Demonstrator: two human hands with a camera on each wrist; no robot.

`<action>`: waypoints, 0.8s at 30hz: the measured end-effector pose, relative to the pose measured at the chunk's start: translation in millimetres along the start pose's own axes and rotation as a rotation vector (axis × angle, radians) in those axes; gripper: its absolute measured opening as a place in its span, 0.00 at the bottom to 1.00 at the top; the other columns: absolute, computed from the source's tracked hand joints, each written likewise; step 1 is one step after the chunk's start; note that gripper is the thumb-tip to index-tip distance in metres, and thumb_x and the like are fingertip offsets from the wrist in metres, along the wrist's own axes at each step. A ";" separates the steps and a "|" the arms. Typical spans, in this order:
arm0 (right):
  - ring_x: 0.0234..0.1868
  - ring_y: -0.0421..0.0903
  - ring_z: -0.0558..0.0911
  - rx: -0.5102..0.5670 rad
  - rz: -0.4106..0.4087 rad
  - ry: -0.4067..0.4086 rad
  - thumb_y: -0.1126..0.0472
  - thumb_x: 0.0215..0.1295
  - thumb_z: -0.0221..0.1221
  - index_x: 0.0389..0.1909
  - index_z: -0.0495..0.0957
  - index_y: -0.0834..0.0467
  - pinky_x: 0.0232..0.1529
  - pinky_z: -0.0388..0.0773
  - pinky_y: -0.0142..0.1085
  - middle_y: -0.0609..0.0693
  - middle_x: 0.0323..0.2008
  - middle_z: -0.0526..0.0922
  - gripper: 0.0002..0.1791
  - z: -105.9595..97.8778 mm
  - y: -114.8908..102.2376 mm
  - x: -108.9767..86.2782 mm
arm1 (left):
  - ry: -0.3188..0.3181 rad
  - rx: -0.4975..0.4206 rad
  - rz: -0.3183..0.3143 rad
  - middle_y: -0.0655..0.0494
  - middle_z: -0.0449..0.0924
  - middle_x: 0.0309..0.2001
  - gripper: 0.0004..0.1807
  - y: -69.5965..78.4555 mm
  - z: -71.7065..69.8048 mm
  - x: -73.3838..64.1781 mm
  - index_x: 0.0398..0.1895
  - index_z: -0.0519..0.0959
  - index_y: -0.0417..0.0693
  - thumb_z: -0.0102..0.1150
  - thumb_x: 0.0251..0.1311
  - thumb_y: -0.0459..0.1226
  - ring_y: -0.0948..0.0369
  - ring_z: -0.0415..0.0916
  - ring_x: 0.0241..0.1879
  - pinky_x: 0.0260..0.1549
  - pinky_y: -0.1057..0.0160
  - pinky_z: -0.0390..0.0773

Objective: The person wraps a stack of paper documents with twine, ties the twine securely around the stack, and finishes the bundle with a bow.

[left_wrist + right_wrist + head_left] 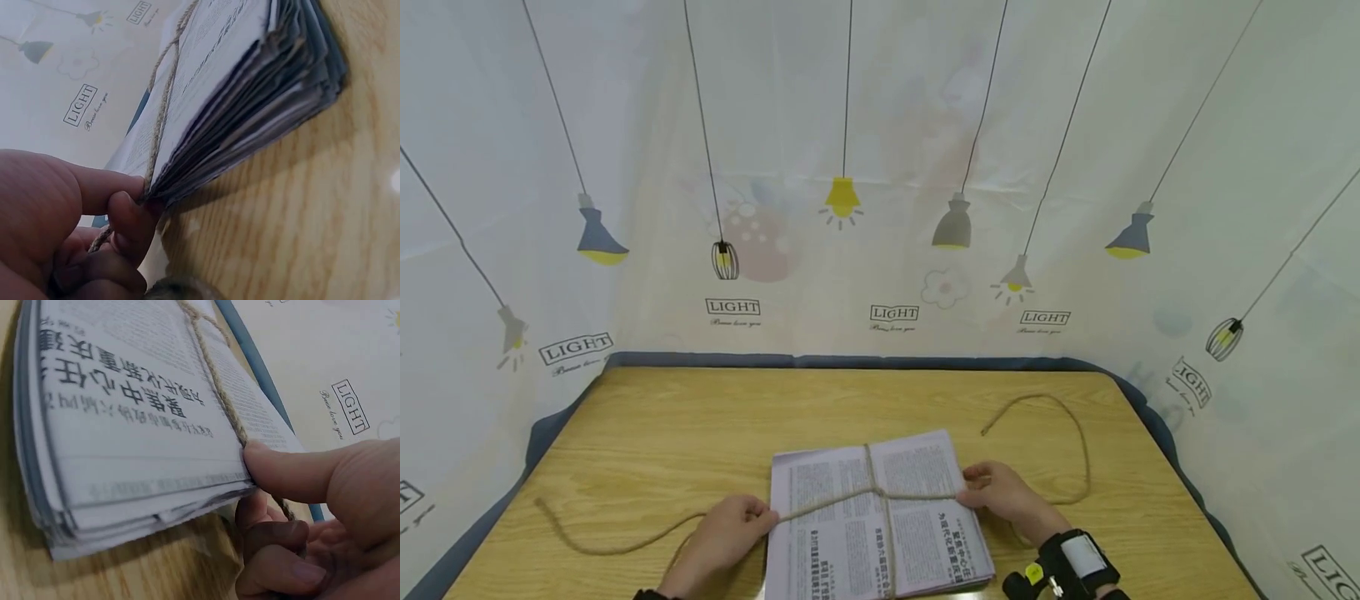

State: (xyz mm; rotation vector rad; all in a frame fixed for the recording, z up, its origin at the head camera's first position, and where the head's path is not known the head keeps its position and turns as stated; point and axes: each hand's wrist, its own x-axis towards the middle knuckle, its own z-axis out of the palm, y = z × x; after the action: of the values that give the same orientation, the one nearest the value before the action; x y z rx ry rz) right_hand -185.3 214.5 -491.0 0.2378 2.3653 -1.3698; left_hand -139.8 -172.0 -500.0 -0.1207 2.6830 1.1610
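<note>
A thick stack of newspapers (842,550) lies on the wooden table, with brown twine (831,502) running across its top both ways and crossing near the middle. My left hand (730,529) pinches the twine at the stack's left edge; in the left wrist view the thumb and fingers (128,215) close on it right beside the paper corner. At the opposite edge my right hand (1003,500) grips the other side of the twine. Its thumb (287,472) presses the cord against the stack's edge in the right wrist view, with the fingers curled below.
One loose twine end (617,550) curves over the table (737,408) on the left. Another loose end (1086,450) loops at the right, beyond the right hand. A pale curtain (880,125) printed with lamps hangs behind the table's back edge.
</note>
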 end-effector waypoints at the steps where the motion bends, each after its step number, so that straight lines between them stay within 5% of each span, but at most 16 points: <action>1: 0.43 0.47 0.80 0.011 0.013 -0.016 0.65 0.60 0.64 0.57 0.72 0.70 0.49 0.74 0.43 0.57 0.43 0.82 0.25 -0.6 -0.3 0.6 | -0.005 -0.017 -0.003 0.58 0.76 0.26 0.10 -0.7 0.4 0.4 0.30 0.82 0.46 0.61 0.62 0.42 0.62 0.68 0.27 0.27 0.64 0.65; 10: 0.39 0.46 0.77 0.038 -0.012 -0.019 0.68 0.57 0.66 0.47 0.76 0.65 0.39 0.73 0.36 0.54 0.39 0.80 0.18 -4.6 2.1 0.7 | 0.012 -0.022 -0.012 0.58 0.80 0.31 0.11 -3.2 2.4 3.5 0.34 0.83 0.44 0.62 0.60 0.44 0.62 0.71 0.33 0.34 0.63 0.69; 16: 0.37 0.46 0.83 0.103 -0.075 -0.150 0.70 0.59 0.62 0.48 0.67 0.66 0.38 0.73 0.36 0.58 0.39 0.86 0.19 -6.9 6.3 -3.9 | -0.003 -0.071 -0.039 0.58 0.78 0.29 0.11 -3.5 4.9 5.3 0.33 0.82 0.45 0.62 0.60 0.44 0.62 0.69 0.30 0.30 0.66 0.66; 24: 0.38 0.45 0.83 0.136 -0.003 -0.053 0.72 0.59 0.61 0.61 0.69 0.71 0.39 0.75 0.36 0.55 0.41 0.86 0.27 -1.1 9.3 -3.1 | -0.053 -0.169 -0.018 0.56 0.75 0.25 0.15 -6.7 5.9 7.0 0.37 0.80 0.42 0.65 0.59 0.45 0.62 0.69 0.27 0.27 0.68 0.65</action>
State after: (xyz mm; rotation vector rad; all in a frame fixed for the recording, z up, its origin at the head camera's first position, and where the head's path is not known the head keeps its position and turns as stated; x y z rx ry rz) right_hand -179.6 220.2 -496.6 0.2330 2.2328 -1.5219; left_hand -144.5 -172.2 -510.3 -0.1384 2.5305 1.3649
